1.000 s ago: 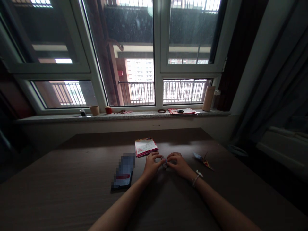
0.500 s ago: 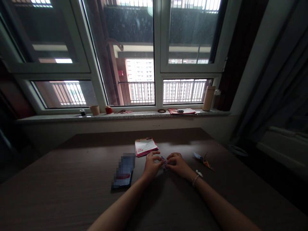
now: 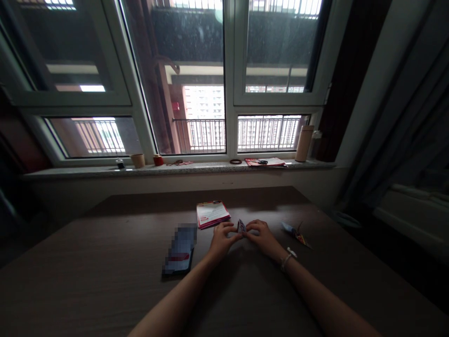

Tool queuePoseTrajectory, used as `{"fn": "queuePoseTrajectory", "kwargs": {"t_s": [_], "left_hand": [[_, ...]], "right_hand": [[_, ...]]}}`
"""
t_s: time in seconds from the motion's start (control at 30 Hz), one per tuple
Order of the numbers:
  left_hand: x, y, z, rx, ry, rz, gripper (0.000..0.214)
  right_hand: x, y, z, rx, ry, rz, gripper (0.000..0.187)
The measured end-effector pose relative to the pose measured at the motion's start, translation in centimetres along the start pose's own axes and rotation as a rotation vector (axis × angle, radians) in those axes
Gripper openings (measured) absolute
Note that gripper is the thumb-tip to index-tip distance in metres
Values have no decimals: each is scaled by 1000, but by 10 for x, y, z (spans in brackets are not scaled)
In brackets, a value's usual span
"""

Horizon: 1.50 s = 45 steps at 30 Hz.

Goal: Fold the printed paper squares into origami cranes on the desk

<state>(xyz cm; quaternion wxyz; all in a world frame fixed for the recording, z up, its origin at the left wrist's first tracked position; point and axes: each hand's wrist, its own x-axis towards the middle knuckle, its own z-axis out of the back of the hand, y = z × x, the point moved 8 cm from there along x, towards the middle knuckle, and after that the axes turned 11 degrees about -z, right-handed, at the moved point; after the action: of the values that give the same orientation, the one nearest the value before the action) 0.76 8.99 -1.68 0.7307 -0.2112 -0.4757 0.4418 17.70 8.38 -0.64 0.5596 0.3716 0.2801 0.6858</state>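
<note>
My left hand [image 3: 220,239] and my right hand [image 3: 261,236] meet over the dark wooden table [image 3: 105,262], fingers pinched on a small folded piece of patterned paper [image 3: 241,226] held between them. The paper stands up a little above the fingertips. A bracelet sits on my right wrist [image 3: 286,258]. A finished folded paper figure [image 3: 296,233] lies on the table to the right of my right hand.
A stack of red-edged paper sheets [image 3: 212,213] lies just beyond my left hand. A phone [image 3: 180,248] rests to the left. On the windowsill [image 3: 175,169] stand a paper cup [image 3: 138,160], a small red pot [image 3: 158,160], a red folder [image 3: 264,162] and a tall tumbler [image 3: 303,143].
Both hands lifted slightly and shifted away from me. The folded paper, pressed low between the fingers before, now sticks up between the fingertips.
</note>
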Motion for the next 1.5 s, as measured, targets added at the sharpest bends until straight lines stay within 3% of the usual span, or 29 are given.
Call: {"fn": "queuePoseTrajectory", "kwargs": {"t_s": [0.53,0.9,1.17,1.5], "left_hand": [[1,4,-2,-72,43,3,17],[0,6,-4,-45,20,-4,10],[0,-2,-2,-6,8,-12,9],[-4,-13,-6,103,62,-13,5]], "right_hand": [[2,0,1,3,-29,-41,13],[3,-8,-2,-8,-32,-67,17],[1,-2,1,-40,-3,-63,15],[-3,-1,-12,-174,30,-46,13]]}}
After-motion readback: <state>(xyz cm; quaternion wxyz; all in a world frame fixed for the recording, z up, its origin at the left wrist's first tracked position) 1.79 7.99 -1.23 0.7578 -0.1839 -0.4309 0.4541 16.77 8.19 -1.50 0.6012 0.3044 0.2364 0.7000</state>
